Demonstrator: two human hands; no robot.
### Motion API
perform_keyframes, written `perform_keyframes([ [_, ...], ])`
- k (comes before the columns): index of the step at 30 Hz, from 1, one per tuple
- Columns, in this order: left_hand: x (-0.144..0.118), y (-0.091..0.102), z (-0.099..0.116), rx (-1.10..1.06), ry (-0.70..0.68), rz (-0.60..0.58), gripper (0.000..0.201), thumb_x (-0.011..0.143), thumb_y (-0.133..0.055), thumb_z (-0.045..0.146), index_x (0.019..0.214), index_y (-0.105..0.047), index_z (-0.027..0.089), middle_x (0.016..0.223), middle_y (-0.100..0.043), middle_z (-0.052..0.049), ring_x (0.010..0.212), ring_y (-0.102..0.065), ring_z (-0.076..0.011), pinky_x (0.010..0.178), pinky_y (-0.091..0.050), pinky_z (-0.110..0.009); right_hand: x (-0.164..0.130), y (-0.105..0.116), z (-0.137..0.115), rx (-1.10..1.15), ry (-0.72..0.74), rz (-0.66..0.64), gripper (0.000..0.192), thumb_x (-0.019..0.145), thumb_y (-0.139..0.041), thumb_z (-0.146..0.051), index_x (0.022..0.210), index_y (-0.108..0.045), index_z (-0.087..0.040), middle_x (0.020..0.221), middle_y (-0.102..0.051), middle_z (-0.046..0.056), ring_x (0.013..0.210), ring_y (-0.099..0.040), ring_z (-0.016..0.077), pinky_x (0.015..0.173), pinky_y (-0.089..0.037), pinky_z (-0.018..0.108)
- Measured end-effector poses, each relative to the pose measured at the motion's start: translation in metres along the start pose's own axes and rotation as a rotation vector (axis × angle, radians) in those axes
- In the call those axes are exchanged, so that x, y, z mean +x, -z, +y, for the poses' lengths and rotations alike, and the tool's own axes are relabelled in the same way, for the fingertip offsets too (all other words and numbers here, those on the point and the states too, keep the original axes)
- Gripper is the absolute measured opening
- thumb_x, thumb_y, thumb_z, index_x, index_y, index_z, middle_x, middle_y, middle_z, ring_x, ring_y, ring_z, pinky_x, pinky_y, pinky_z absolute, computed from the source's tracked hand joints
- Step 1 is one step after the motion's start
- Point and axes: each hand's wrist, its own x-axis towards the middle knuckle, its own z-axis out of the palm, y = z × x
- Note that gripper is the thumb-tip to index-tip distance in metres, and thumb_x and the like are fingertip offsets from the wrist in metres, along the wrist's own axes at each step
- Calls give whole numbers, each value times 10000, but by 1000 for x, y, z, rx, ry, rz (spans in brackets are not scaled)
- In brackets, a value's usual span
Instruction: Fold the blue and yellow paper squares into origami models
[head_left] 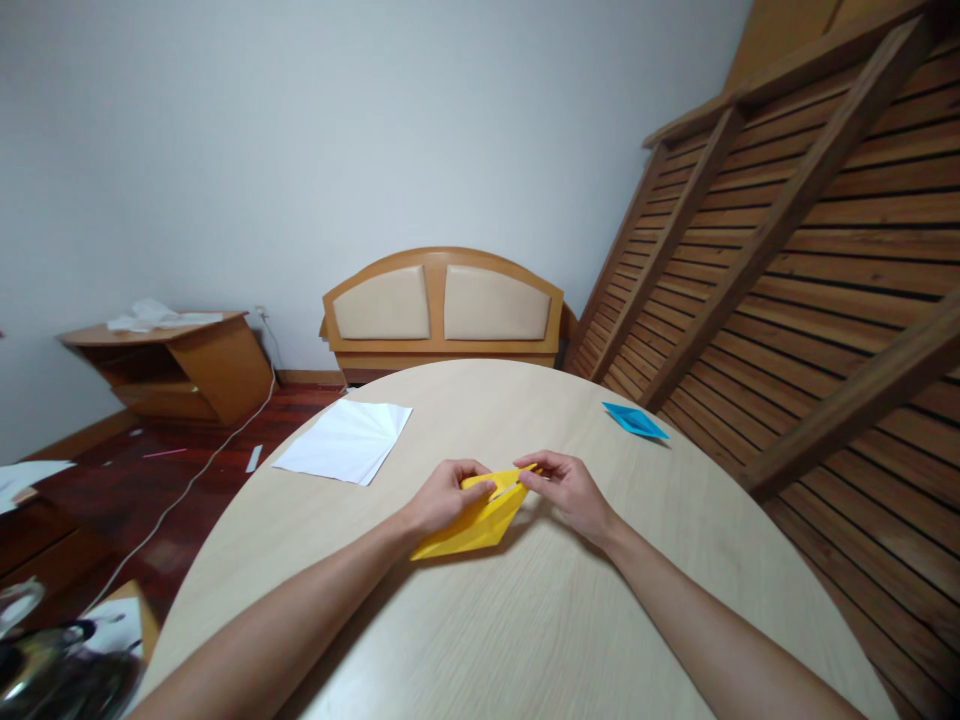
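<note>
A folded sheet of yellow paper (476, 527) is held between both hands, just above the middle of the round table (480, 630). My left hand (452, 492) grips its upper left part, with the thumb pressed on top and the other fingers partly hidden behind. At the paper's upper right corner, my right hand (568, 492) pinches a narrow fold between thumb and forefinger. The paper's lower left point sticks out below my left wrist. A pale strip shows along a fold between the two hands.
A creased white sheet (346, 440) lies on the table's left side. A small blue folded paper boat (635, 420) sits near the right edge. Wooden slatted panels (750, 270) lean at the right. Behind stand a headboard (442, 300) and, farther left, a low cabinet (217, 370).
</note>
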Motion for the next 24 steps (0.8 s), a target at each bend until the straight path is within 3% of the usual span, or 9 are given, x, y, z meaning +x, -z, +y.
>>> perform_keyframes([
  [7,1,0,6,232,-185,34,331,802,-700,453,888,-707,133,845,-707,-56,717,-594,-144,645,-430,-235,-2,-6,1,-42,-26,-68,332,735,-775,-430,938,-771,-168,891,-756,75,798,-689,203,758,-548,336],
  [16,0,0,8,239,-180,-50,313,845,-652,416,854,-756,121,797,-728,-63,674,-583,-132,607,-411,-224,-3,-4,1,-51,-22,-108,292,731,-792,-429,878,-776,-176,839,-754,64,778,-680,194,746,-536,327],
  [24,-2,-1,9,217,-148,-121,413,868,-620,487,902,-761,99,773,-711,-56,608,-509,-103,555,-363,-207,-3,-6,1,3,-1,-98,305,688,-829,-413,883,-777,-185,823,-749,54,742,-671,176,715,-530,307],
])
